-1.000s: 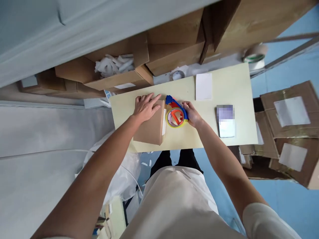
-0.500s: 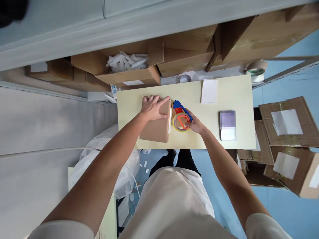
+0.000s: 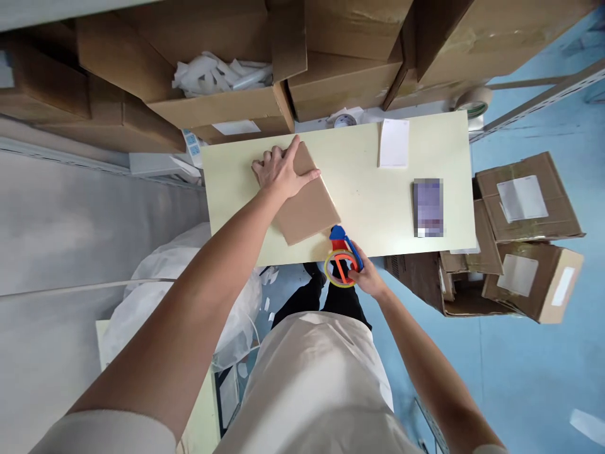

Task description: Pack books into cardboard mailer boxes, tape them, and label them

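A brown cardboard box [image 3: 309,211] sits at an angle on the left part of the pale table [image 3: 366,195]. My left hand [image 3: 282,170] lies spread over its top, thumb and index finger stretched apart near the far end. In my right hand [image 3: 366,275] is a red and blue tape dispenser [image 3: 339,238] with a yellow-edged roll of tape [image 3: 327,270]. My fingers are wrapped round its blue handle. The dispenser's blue head is close to the box's near right corner, and the roll hangs past the table's front edge.
White sheets [image 3: 394,144] and a dark-edged object with a blurred purple top [image 3: 428,208] lie on the table's right. Open cartons [image 3: 222,104] line the back, one with white scraps [image 3: 222,74]. Tape rolls [image 3: 474,102] stand behind. Labelled boxes [image 3: 527,202] are piled right.
The box has turned, its near end swinging to the right under my left hand. My right hand has brought the dispenser toward me, from over the table to its front edge. The view has shifted.
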The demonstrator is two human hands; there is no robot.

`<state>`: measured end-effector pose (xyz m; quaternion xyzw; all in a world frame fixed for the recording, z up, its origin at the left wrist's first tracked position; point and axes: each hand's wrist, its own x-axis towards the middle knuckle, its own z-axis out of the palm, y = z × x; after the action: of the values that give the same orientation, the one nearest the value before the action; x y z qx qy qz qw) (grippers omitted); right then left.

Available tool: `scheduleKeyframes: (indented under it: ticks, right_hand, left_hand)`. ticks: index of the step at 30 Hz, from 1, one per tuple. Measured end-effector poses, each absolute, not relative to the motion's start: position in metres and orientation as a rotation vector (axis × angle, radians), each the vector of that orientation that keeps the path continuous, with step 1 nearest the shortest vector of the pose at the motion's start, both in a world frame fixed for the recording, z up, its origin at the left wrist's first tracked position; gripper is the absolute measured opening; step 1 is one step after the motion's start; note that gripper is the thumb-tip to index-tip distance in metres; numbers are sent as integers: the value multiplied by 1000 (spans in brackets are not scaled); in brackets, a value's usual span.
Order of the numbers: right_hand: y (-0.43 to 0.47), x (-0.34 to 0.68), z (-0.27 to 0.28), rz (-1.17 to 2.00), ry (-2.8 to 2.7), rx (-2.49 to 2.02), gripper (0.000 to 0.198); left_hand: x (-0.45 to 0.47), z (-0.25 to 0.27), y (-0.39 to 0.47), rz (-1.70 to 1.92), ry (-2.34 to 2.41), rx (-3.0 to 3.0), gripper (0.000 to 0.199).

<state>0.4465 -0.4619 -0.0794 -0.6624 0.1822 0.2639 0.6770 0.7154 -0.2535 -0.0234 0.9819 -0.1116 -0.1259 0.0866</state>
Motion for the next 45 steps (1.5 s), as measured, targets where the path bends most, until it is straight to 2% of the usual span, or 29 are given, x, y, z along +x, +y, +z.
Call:
scheduleKeyframes:
  ticks: [6, 9, 11, 15, 22, 27, 31, 35, 40, 45]
  right_hand:
    - [-486, 568, -68, 370, 405, -1468, 79]
    - [-507, 624, -62, 401, 305, -1470, 72]
    - [-516, 644, -61, 472, 245, -1473, 72]
    - [-519, 646, -64, 537, 208, -1477, 71]
    - [-517, 604, -73, 448, 285, -1611, 78]
    - [-499, 524, -75, 570, 322, -1644, 89]
    - [-471, 496, -75, 460, 384, -1660, 89]
    - [-471, 530, -71, 405, 392, -1646, 87]
    - [-501, 604, -62, 388, 351, -1640, 80]
    - [-516, 647, -57, 497, 258, -1592, 72]
  left_hand:
    - [708, -22, -225, -297, -96, 2856, 91]
    - [697, -8, -220, -305, -29, 2935, 92]
    - [694, 0, -224, -305, -208, 2973, 88]
    - [703, 8, -231, -382, -573, 2922, 79]
    - [703, 4, -232, -344, -545, 2914, 77]
    - [701, 6, -236, -267, -523, 2912, 74]
    - [695, 5, -240, -232, -412, 2927, 75]
    - [667, 6, -236, -324, -187, 2948, 80]
    - [634, 14, -228, -433, -133, 2896, 94]
    - [664, 18, -236, -353, -675, 2856, 105]
